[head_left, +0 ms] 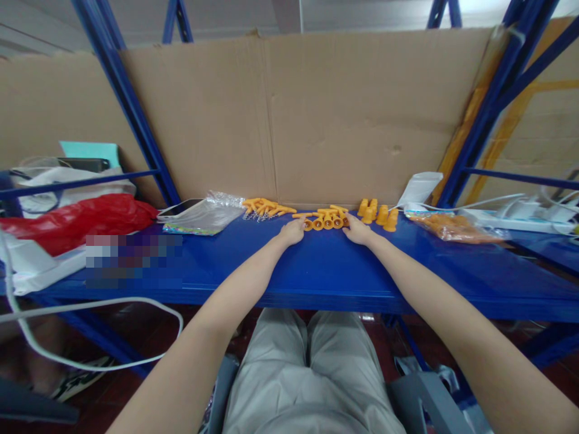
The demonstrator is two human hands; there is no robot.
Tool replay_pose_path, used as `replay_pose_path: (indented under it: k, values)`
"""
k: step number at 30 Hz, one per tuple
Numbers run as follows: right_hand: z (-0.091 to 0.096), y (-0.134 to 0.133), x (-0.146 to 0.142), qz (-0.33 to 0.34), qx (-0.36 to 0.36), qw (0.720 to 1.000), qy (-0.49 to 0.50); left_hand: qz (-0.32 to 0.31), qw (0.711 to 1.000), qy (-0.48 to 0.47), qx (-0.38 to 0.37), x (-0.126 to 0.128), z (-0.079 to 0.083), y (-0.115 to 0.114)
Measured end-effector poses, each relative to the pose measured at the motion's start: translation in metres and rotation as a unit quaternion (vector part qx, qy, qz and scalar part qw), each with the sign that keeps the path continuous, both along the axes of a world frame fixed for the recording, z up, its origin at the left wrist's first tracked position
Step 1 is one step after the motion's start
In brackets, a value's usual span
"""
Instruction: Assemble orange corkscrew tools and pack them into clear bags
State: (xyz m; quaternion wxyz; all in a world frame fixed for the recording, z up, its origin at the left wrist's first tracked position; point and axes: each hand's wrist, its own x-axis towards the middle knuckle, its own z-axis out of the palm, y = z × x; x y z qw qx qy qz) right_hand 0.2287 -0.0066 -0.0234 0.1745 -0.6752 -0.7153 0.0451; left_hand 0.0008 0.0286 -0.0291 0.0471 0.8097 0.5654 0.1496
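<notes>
Both my arms reach forward over a blue metal shelf [316, 271]. My left hand [292, 231] touches the left end of a short row of small orange plastic pieces [326, 220], its fingers curled against them. My right hand [356, 230] rests at the row's right end, fingers bent onto the pieces. Whether either hand actually grips a piece is too small to make out. A pile of orange pieces with small chains [265, 208] lies further left. Several upright orange caps [377, 213] stand to the right.
Cardboard [316, 114] backs the shelf between blue uprights. Left: clear plastic bags [203, 214], a phone [178, 208], a red bag [76, 220], a white cable [90, 307]. Right: a bag of orange parts [452, 228], a white pouch [420, 187], a power strip [515, 218].
</notes>
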Motion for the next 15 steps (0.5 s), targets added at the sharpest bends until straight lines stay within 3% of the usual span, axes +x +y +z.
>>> replay_pose_path:
  k: [10, 15]
  values:
    - [0.005, -0.006, -0.003, -0.023, 0.000, 1.000, -0.018, 0.057, 0.996, -0.010, 0.067, 0.006, 0.016, -0.028]
    - [0.003, -0.003, 0.001, -0.013, 0.011, 0.999, -0.029, 0.042, 0.995, -0.037, 0.081, 0.007, 0.023, -0.034]
